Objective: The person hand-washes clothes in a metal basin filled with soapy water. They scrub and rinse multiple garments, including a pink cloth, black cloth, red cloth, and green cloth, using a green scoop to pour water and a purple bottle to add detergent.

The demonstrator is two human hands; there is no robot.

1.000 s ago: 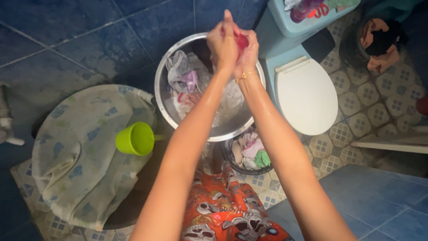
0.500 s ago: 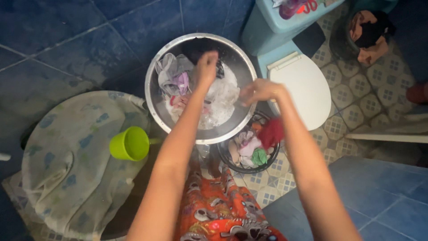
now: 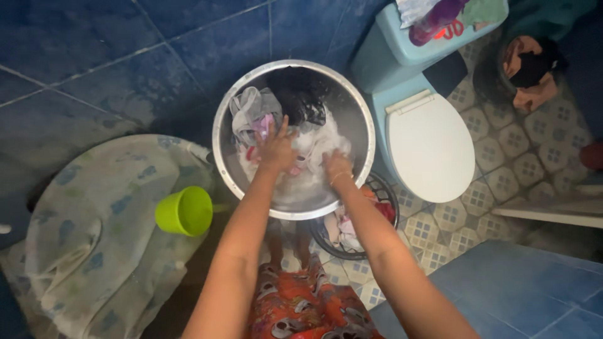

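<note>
A round metal basin (image 3: 218,132) on the floor holds soapy water and wet clothes (image 3: 250,108), with a dark garment (image 3: 303,94) at its far side. My left hand (image 3: 274,147) lies on the pink and white clothes in the basin's middle, thumb and fingers apart. My right hand (image 3: 337,167), a thin gold bracelet on its wrist, is sunk into white cloth and suds beside it, so its fingers are hidden. A black wire basket (image 3: 384,187) with wrung clothes, a red one among them, stands just under the basin's near right rim.
A green plastic cup (image 3: 185,211) rests on a large round tub covered with a patterned cloth (image 3: 94,220) at the left. A light blue toilet with a white shut lid (image 3: 430,147) stands right of the basin. A dark bin with clothes (image 3: 527,63) is at top right.
The red cloth wrung between both hands above the basin went into the wire basket. Both hands have since come down into the clothes in the basin.
</note>
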